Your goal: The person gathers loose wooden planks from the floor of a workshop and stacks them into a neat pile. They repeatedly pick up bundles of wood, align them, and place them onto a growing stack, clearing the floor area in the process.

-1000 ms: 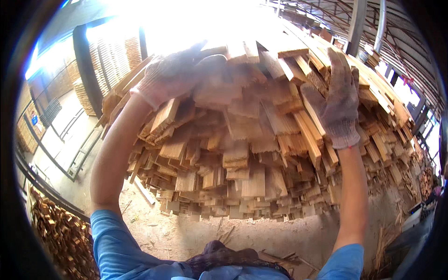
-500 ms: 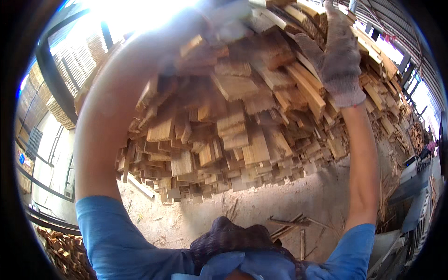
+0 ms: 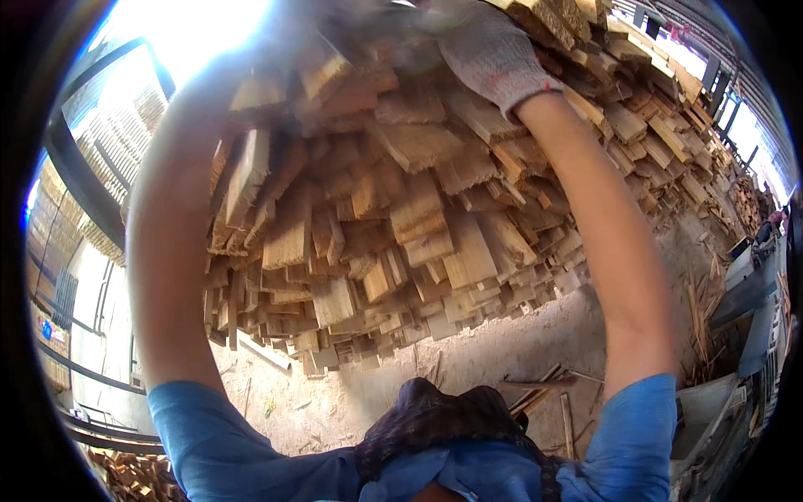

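A big pile of sawn wood boards (image 3: 410,217) rises in front of me, cut ends facing my way. My right hand (image 3: 493,54), in a pale knitted glove with greyish stains, reaches to the top of the pile; its fingers are smeared at the upper edge, so what they hold, if anything, is hidden. My left forearm (image 3: 171,192) stretches up along the left side of the pile. The left hand at its end is lost in glare and blur near the upper boards. A tilted board (image 3: 249,171) juts out beside that forearm.
Dusty ground (image 3: 468,360) with loose wood strips (image 3: 544,389) lies between me and the pile. Dark metal framing (image 3: 84,180) stands at the left, with stacked boards behind it. More wood pieces (image 3: 134,477) are heaped at lower left. Grey metal equipment (image 3: 749,318) is at the right.
My right hand has swung leftward across the top of the pile, toward the middle. The left arm has shifted slightly left, and its hand has faded further into blur.
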Demonstrator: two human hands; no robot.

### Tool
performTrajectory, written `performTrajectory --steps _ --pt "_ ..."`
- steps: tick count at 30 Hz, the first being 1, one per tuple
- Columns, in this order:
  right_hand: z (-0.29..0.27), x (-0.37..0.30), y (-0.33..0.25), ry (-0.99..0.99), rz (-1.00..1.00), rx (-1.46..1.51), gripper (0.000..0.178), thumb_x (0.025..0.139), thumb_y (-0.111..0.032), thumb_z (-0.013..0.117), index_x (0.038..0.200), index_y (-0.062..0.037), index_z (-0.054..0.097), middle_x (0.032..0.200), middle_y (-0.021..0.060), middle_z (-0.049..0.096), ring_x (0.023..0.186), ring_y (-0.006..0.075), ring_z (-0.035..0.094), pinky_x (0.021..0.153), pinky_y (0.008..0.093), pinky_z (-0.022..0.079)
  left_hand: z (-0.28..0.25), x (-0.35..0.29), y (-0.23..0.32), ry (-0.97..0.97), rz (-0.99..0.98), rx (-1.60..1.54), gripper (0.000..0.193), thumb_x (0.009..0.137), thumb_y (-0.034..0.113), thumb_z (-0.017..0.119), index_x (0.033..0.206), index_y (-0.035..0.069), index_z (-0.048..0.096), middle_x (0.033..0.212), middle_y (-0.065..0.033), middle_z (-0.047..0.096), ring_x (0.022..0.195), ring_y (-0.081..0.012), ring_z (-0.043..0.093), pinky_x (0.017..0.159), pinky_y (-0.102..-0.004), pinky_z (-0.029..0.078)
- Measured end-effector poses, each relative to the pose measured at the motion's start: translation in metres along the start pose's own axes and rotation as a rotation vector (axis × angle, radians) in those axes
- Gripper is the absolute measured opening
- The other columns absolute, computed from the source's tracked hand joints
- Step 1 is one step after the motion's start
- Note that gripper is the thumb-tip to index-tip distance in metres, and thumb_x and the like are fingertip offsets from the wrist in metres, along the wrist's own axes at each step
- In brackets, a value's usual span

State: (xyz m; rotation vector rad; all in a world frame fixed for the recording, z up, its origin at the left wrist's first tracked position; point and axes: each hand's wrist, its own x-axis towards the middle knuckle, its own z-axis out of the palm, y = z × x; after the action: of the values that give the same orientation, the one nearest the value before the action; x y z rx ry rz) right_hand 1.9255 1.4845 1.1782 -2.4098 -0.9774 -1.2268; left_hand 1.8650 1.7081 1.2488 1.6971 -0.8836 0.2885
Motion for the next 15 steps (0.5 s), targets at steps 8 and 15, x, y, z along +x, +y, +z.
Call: performTrajectory --steps 8,15 --pt "0.004 0.069 -0.020 -0.202 -0.027 0.136 0.038 0.097 -0.024 0.052 0.126 -0.0018 0.062 0.119 0.0226 0.066 0.108 0.0342 0.067 0.094 0.0411 0.053 -0.022 0.001 -0.024 -0.034 0.086 -0.058 0.054 0.103 0.007 0.047 0.155 0.010 0.034 0.132 -0.0154 0.060 0.112 -0.0269 0.063 0.093 -0.0380 0.054" --pt "0.020 0.098 -0.022 -0.315 -0.226 0.061 0.042 0.097 -0.031 0.058 0.127 -0.0021 0.063 0.121 0.0156 0.068 0.106 0.0289 0.069 0.090 0.0393 0.056 0.010 0.005 0.013 0.314 0.165 1.404 0.034 0.090 0.018 0.058 0.120 0.007 0.070 0.111 -0.0190 0.071 0.102 -0.0316 0.068 0.091 -0.0416 0.054"
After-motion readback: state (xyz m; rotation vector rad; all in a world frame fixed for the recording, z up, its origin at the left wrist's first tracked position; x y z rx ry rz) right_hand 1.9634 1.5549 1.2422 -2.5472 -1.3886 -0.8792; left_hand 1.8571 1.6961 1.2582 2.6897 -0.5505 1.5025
